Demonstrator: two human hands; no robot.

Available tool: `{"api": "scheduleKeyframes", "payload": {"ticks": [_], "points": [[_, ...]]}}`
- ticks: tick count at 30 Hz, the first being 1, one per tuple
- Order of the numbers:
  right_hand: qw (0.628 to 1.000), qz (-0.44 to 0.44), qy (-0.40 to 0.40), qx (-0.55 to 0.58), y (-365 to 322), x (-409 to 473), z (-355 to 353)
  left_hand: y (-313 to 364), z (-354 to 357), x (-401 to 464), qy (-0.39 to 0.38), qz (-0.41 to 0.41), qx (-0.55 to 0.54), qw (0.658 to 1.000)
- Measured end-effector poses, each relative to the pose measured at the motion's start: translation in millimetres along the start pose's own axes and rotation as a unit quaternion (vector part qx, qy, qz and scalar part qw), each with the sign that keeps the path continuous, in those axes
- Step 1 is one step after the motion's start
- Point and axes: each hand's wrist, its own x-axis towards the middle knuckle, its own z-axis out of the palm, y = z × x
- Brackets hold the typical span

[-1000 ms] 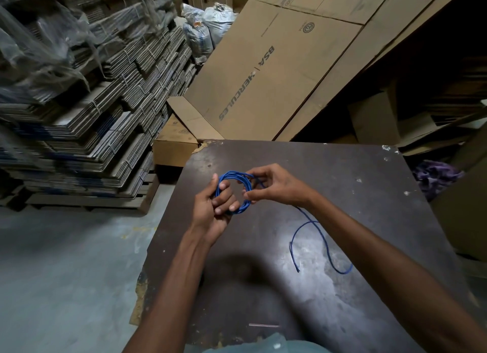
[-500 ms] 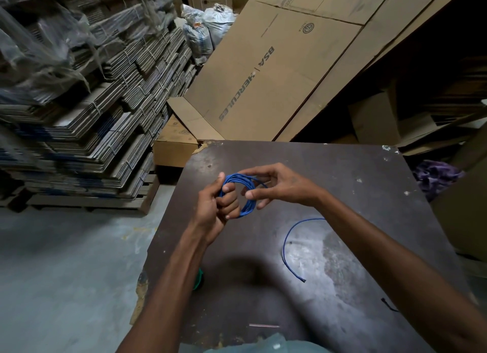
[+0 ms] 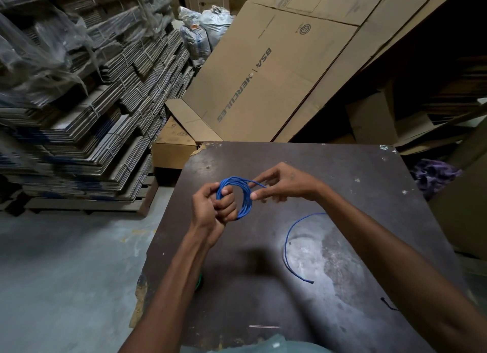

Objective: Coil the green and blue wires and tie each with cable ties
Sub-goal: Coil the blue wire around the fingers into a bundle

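Blue wire (image 3: 243, 197): coil at centre frame, above counter (image 3: 342, 173). Left hand (image 3: 210, 207) fingers clenched round coil's left side. Right hand (image 3: 284, 184) pinches the strand feeding in. Loose tail (image 3: 288, 243) lies lower right. Step: coiling blue, nearly done. Next: wind in tail, fetch a tie.

The blue wire (image 3: 243, 198) is wound into a small round coil of several loops, held upright above the tabletop (image 3: 342, 173); its loose tail curves across the surface, its end lying free. A sliver of green wire (image 3: 200, 281) shows beside the left forearm.
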Motion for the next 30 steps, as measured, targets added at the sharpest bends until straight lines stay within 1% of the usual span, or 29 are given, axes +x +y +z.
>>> {"api": "scheduleKeyframes", "payload": {"ticks": [1,3,5,7,10,14,15,16,17,19,21,24,28,30], "points": [[1.0,-0.003,0.021,-0.008,2.5,-1.8,-7.6,2.9,-4.9,0.2,-0.004,-0.003,-0.011,1.0],[0.998,-0.021,0.056,0.03,7.1,-6.9,-27.0,8.2,-14.5,0.3,-0.013,-0.016,-0.038,0.999],[0.994,-0.047,0.067,0.073,4.7,-11.6,-45.2,9.9,-19.2,0.4,-0.016,-0.024,-0.06,0.998],[0.994,-0.063,0.059,0.071,-4.5,-14.4,-57.4,11.0,-19.7,1.9,-0.016,-0.016,-0.083,0.996],[0.995,-0.071,0.071,0.004,-14.6,-18.6,-74.6,22.3,-25.3,5.8,-0.022,0.011,-0.116,0.993],[0.978,-0.107,0.168,-0.067,-14.9,-20.6,-91.9,46.9,-48.3,4.7,-0.04,0.076,-0.152,0.985],[0.97,-0.116,0.189,-0.101,-13.2,-18.3,-89.1,50.3,-51.5,5.0,-0.033,0.09,-0.147,0.985],[0.957,-0.13,0.206,-0.158,-12.6,-15.6,-81.7,52.4,-53.3,6.0,-0.023,0.1,-0.142,0.985],[0.935,-0.147,0.217,-0.238,-12.9,-13.5,-70.0,53.5,-53.8,7.2,-0.014,0.109,-0.14,0.984],[0.885,-0.163,0.203,-0.387,-17.4,-11.9,-43.8,54.7,-53.4,11.3,-0.005,0.129,-0.148,0.98],[0.856,-0.147,0.163,-0.469,-25.9,-14.5,-19.1,53.6,-53.6,16.8,-0.003,0.143,-0.15,0.978],[0.825,-0.146,0.093,-0.537,-35.5,-16.1,9.3,47.2,-55.6,24.8,0.015,0.152,-0.108,0.982],[0.782,-0.177,0.064,-0.594,-49.3,-14.3,30.8,35.0,-52.5,30.3,0.049,0.152,-0.036,0.986],[0.773,-0.2,0.051,-0.6,-59.5,-15.6,40.5,26.8,-45.8,30.6,0.063,0.145,-0.002,0.987]]}}
